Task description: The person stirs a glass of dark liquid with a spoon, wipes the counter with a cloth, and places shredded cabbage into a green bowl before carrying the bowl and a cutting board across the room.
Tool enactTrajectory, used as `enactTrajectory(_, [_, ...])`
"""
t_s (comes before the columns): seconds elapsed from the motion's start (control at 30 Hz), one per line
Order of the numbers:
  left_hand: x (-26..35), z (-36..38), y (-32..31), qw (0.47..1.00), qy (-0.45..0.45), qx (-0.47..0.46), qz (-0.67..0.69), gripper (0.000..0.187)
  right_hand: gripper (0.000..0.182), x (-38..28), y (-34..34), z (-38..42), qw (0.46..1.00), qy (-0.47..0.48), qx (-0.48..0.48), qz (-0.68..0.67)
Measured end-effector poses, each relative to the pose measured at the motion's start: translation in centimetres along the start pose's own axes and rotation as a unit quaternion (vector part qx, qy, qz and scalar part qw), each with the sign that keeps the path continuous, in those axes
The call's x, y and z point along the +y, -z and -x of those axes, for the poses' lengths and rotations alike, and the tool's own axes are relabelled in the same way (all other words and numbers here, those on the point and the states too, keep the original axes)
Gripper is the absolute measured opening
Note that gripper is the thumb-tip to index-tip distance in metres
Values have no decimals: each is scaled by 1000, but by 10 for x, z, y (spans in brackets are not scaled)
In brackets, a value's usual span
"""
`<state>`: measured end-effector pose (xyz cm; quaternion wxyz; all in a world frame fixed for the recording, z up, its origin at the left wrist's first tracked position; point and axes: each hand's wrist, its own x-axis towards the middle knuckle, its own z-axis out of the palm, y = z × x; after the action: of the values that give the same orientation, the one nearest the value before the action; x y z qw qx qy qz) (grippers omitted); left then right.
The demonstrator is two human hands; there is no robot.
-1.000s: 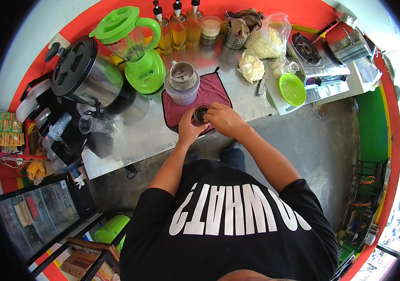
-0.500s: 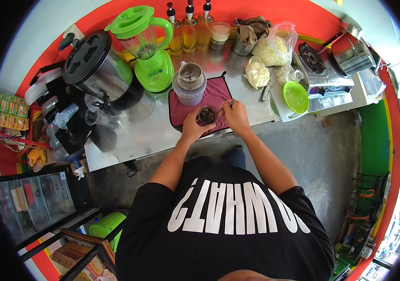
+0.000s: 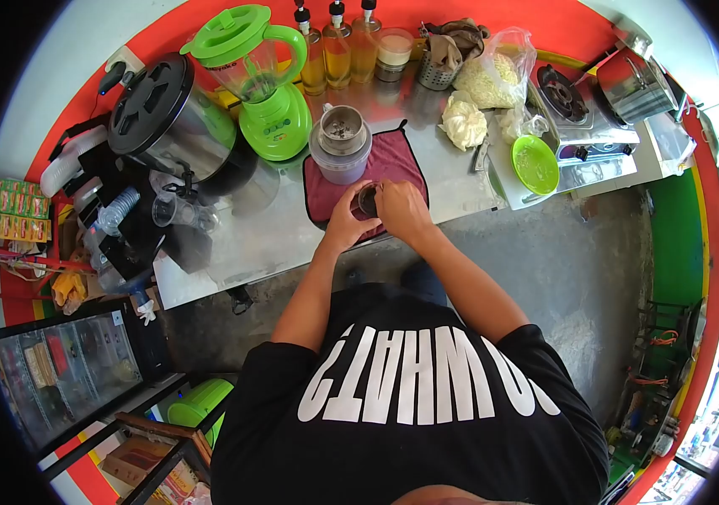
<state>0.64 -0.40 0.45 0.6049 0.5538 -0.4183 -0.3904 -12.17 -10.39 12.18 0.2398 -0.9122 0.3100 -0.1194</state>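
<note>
Over the maroon cloth (image 3: 402, 156), my left hand (image 3: 348, 219) is wrapped round the near left side of a small clear glass (image 3: 367, 200) with dark contents. My right hand (image 3: 404, 209) is closed at the glass's right rim, its fingers bent down. Whatever those fingers pinch is hidden by the hand. Just beyond the glass, a plastic tub (image 3: 341, 165) stands on the cloth. A metal cup (image 3: 343, 128) with dark bits inside sits on top of the tub.
A green blender (image 3: 275, 126), a large steel pot with a black lid (image 3: 153, 105) and several pump bottles (image 3: 337, 50) line the back. To the right are a white bundle (image 3: 463, 122), a knife (image 3: 481, 156), a green bowl (image 3: 535, 164) and a gas stove (image 3: 566, 93).
My right hand has moved left and in over the glass. The thin, spoon-like handle it held beside the glass is now out of sight. My left hand stays round the glass.
</note>
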Motion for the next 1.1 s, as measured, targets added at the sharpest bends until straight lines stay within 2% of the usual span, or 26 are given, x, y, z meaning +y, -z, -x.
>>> enactTrajectory(0.13, [5, -3, 1, 1000, 8, -3, -21, 90, 22, -5, -1, 12, 998, 17, 32, -55])
enactTrajectory(0.2, [9, -2, 3, 999, 39, -12, 12, 90, 17, 1, 4, 18, 990, 133, -29, -34])
enactTrajectory(0.3, [10, -1, 5, 1000, 21, -5, -17, 89, 17, 18, 12, 26, 981, 174, -65, -61])
enactTrajectory(0.43, [15, -1, 5, 1000, 22, -12, -15, 89, 20, 22, 46, 22, 976, 169, -121, -63])
enactTrajectory(0.5, [18, -2, 6, 999, 23, -8, -29, 90, 18, 17, 64, 15, 975, 128, -154, -95])
enactTrajectory(0.53, [20, -2, 6, 999, 23, -10, -29, 90, 18, 18, 65, 12, 975, 126, -153, -95])
enactTrajectory(0.6, [23, -4, 8, 999, 35, -19, -35, 91, 19, 17, 66, 4, 978, 165, -68, -105])
enactTrajectory(0.73, [27, -7, 9, 998, 23, -39, -52, 91, 18, 15, 68, -10, 974, 183, -84, -107])
enactTrajectory(0.83, [29, -6, 7, 999, 31, -25, -33, 88, 17, 19, 62, -18, 967, 221, -116, -58])
enactTrajectory(0.9, [27, -6, 8, 997, 9, -19, -75, 86, 16, 26, 53, -21, 958, 258, -121, 39])
enactTrajectory(1.03, [25, -2, 8, 993, -20, -3, -116, 86, 11, 34, 29, 1, 955, 265, -104, 80])
enactTrajectory(1.1, [37, 0, 6, 993, 0, 10, -119, 86, 11, 32, 19, 18, 978, 199, -53, 35])
